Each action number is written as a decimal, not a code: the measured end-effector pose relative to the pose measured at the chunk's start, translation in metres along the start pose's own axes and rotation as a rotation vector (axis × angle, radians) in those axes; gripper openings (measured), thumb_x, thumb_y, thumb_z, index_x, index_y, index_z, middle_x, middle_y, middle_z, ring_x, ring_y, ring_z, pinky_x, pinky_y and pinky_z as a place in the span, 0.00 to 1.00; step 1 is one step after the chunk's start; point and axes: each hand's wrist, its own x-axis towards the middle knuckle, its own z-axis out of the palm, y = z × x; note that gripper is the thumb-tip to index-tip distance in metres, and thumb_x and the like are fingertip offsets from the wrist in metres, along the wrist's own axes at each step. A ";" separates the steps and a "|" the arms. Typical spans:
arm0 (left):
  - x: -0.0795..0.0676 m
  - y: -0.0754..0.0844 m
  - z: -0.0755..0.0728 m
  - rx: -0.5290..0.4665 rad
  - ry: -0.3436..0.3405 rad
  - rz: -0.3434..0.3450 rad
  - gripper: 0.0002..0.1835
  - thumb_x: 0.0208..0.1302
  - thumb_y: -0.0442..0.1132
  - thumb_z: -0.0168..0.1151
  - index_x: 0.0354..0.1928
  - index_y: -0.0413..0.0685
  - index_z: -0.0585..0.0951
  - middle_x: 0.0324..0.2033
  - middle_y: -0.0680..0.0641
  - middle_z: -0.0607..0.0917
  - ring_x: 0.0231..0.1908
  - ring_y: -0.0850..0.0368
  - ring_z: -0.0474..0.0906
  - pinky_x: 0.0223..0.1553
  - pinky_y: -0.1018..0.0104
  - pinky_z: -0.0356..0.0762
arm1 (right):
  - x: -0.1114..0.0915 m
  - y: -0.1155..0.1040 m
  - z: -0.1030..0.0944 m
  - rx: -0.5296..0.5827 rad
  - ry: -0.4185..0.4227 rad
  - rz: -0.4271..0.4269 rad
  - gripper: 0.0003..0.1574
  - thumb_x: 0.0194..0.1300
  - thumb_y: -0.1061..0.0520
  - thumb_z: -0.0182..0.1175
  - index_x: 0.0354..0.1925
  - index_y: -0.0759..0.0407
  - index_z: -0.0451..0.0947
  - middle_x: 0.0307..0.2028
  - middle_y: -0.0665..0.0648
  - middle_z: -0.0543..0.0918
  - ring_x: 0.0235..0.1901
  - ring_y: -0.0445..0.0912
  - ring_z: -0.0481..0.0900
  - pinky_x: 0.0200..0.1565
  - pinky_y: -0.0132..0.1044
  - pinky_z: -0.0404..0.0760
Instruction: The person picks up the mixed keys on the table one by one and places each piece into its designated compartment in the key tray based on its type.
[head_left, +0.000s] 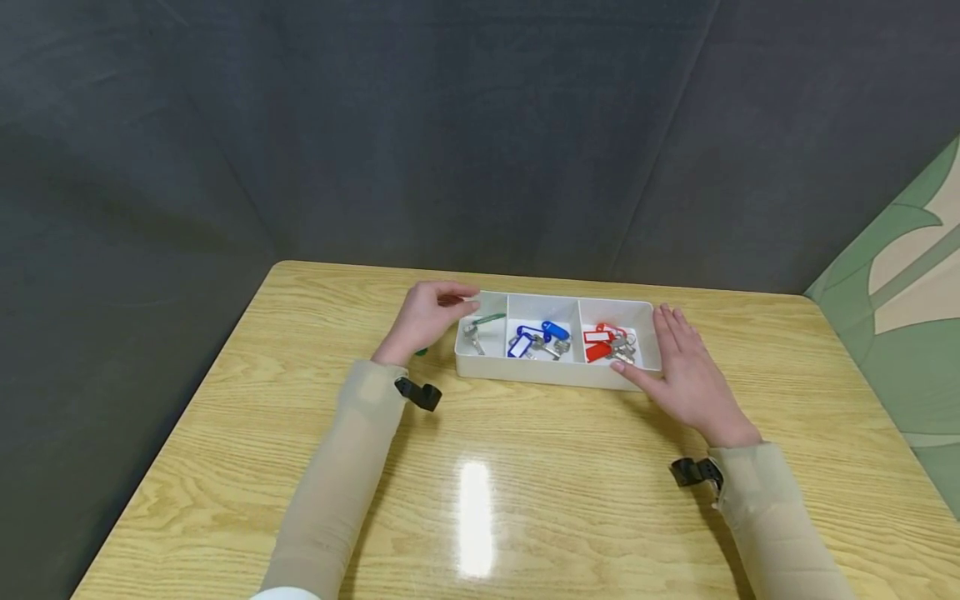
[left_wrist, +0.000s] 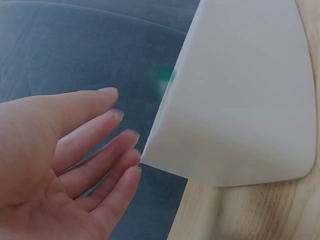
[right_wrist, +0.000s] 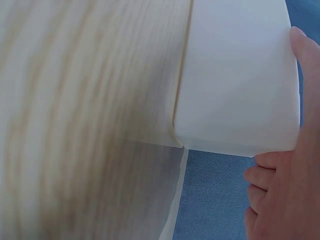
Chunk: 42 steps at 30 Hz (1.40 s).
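Note:
A white organizer tray [head_left: 536, 372] with three compartments stands on the table. In its left compartment are a key [head_left: 472, 335] and a green key tag [head_left: 489, 318], which shows as a green blur in the left wrist view. My left hand [head_left: 429, 317] is at the tray's left end, fingers loosely bent and holding nothing. Blue-tagged keys [head_left: 555, 331] lie in the middle compartment, red-tagged keys [head_left: 598, 352] in the right one. My right hand [head_left: 693, 379] rests against the right end, fingers straight along the side and thumb on the front rim.
A small green thing [head_left: 422, 352] lies on the wooden table [head_left: 570, 492], mostly hidden by my left wrist. Behind the table hangs a dark grey cloth [head_left: 465, 142]. A green and beige leaf-patterned panel [head_left: 900, 333] is at the right.

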 end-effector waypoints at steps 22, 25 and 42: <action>-0.008 -0.012 -0.018 -0.023 0.054 -0.017 0.21 0.73 0.47 0.64 0.63 0.46 0.81 0.55 0.46 0.85 0.54 0.51 0.78 0.57 0.56 0.75 | 0.001 -0.001 -0.002 -0.004 0.001 0.003 0.68 0.68 0.27 0.57 0.80 0.67 0.38 0.79 0.70 0.42 0.78 0.61 0.34 0.74 0.53 0.35; -0.009 -0.014 -0.020 -0.017 0.060 -0.018 0.21 0.73 0.46 0.64 0.63 0.46 0.82 0.55 0.47 0.84 0.55 0.50 0.78 0.58 0.55 0.75 | 0.000 -0.002 -0.003 -0.007 0.004 0.003 0.68 0.68 0.27 0.57 0.80 0.67 0.38 0.79 0.70 0.43 0.78 0.61 0.35 0.74 0.53 0.35; -0.019 -0.025 -0.040 -0.013 0.089 -0.046 0.25 0.71 0.51 0.66 0.63 0.45 0.81 0.54 0.45 0.84 0.52 0.49 0.80 0.55 0.53 0.77 | 0.001 0.001 0.000 0.000 0.019 -0.015 0.68 0.68 0.27 0.59 0.80 0.68 0.38 0.78 0.71 0.44 0.78 0.61 0.35 0.74 0.53 0.36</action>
